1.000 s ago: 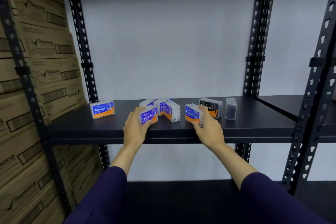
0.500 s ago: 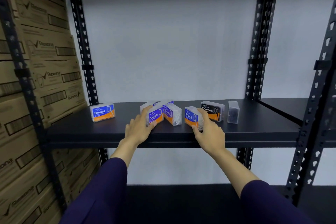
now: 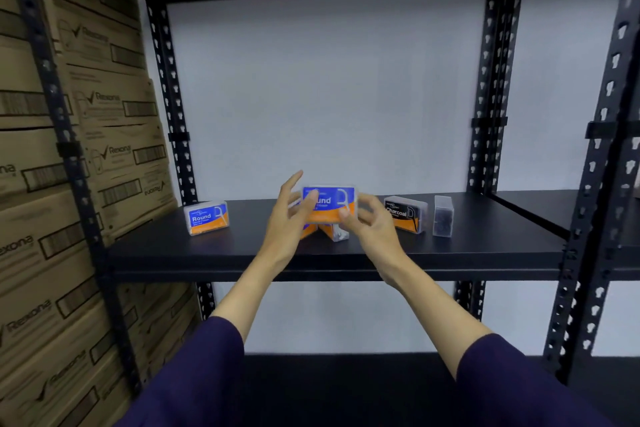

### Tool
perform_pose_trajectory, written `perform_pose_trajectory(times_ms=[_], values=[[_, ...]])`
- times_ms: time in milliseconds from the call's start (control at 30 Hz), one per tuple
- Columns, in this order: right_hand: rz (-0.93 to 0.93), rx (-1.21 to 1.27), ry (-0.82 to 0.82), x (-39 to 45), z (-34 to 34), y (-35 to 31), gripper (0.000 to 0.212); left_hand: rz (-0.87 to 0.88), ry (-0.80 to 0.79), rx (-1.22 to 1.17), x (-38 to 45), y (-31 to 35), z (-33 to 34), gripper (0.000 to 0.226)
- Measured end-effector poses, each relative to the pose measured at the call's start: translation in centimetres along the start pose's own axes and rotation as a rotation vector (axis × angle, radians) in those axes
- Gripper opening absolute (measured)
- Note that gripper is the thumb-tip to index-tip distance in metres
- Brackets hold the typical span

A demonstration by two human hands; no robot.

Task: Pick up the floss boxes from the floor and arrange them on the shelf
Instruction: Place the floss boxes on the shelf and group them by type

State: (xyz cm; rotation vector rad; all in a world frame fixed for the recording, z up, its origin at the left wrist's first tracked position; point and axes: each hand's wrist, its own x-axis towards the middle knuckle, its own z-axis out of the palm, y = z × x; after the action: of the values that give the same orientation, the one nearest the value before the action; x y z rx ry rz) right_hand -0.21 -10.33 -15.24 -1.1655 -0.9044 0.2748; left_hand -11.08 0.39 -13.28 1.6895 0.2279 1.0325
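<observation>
a blue-and-orange "round" floss box [image 3: 329, 203] is lifted above the middle of the black metal shelf [image 3: 346, 253], its printed face toward the camera. the right hand [image 3: 372, 224] pinches its 3 o'clock end, thumb on the lower front corner and curled fingers behind. the left hand [image 3: 289, 218] is at the 9 o'clock end with the thumb across the label; its other fingers are spread and mostly straight, the index pointing to 12 o'clock, and blur makes it unclear how firmly it grips. directly below the lifted box, partly hidden by both hands, more floss boxes in a cluster [image 3: 332, 231] sit on the board, clear plastic with orange lower bands. at 9 o'clock from the hands, near the shelf's left end, a second round box [image 3: 206, 218] stands alone, with open board between it and the cluster. at 3 o'clock a black-and-orange charcoal box [image 3: 405, 214] stands angled, and just beside it, apart, a clear box of dark picks [image 3: 443, 216] stands end-on. beyond that the board runs bare to the perforated right post [image 3: 488, 87], and a strip of front edge is free along its whole length. the shelf surface is matte and smooth, its uprights punched with keyhole slots. printed corrugated cartons [image 3: 69, 184] are stacked on the left side. dark purple sleeves [image 3: 194, 374] cover both forearms.
</observation>
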Motion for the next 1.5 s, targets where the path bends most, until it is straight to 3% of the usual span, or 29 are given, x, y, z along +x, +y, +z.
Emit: perform_pose_trajectory(times_ms=[100, 200, 300, 400, 467, 567, 733, 1033, 1133, 1200, 1333, 1500], values=[[-0.013, 0.018, -0.073, -0.3, 1.4, -0.1, 0.032, 0.024, 0.009, -0.033, -0.2, 0.7, -0.6, 0.036], [0.005, -0.172, 0.015, -0.1, 1.4, 1.1, 0.031, 0.066, 0.113, 0.051, -0.5, -0.3, -2.4, 0.024], [0.016, -0.69, 0.161, 0.6, -0.4, 2.9, 0.038, 0.092, 0.248, 0.164, -0.6, -1.4, -4.7, 0.025], [0.084, -1.242, 0.033, 0.9, -1.8, 5.2, 0.053, 0.074, 0.398, 0.333, -0.4, -2.9, -7.7, 0.027], [0.097, -1.385, -0.031, 1.1, -2.0, 6.2, 0.06, 0.067, 0.49, 0.458, 0.2, -4.0, -9.8, 0.024], [0.067, -1.427, -0.06, 1.6, -2.2, 6.8, 0.065, -0.001, 0.51, 0.667, 0.8, -5.9, -12.1, 0.026], [0.021, -1.461, -0.036, 1.4, -2.3, 7.2, 0.068, -0.148, 0.428, 1.06, 1.7, -8.6, -13.1, 0.048], [-0.011, -1.483, 0.0, 1.5, -2.3, 7.6, 0.073, -0.359, 0.29, 1.134, 5.6, -9.6, -13.8, 0.074], [-0.021, -1.477, 0.015, 1.3, -2.3, 7.4, 0.093, -0.293, 0.323, 1.124, 4.8, -9.7, -13.1, 0.079], [-0.012, -1.469, -0.005, 1.2, -2.3, 7.1, 0.094, -0.223, 0.346, 1.106, 4.0, -9.6, -12.5, 0.072], [0.008, -1.405, -0.061, 0.3, -2.4, 6.2, 0.061, -0.068, 0.381, 1.176, 1.3, -8.2, -10.4, 0.051], [-0.076, -1.328, -0.055, -3.0, -3.3, 3.6, 0.039, 0.059, 0.32, 1.141, -3.3, -5.2, -6.3, 0.036]])
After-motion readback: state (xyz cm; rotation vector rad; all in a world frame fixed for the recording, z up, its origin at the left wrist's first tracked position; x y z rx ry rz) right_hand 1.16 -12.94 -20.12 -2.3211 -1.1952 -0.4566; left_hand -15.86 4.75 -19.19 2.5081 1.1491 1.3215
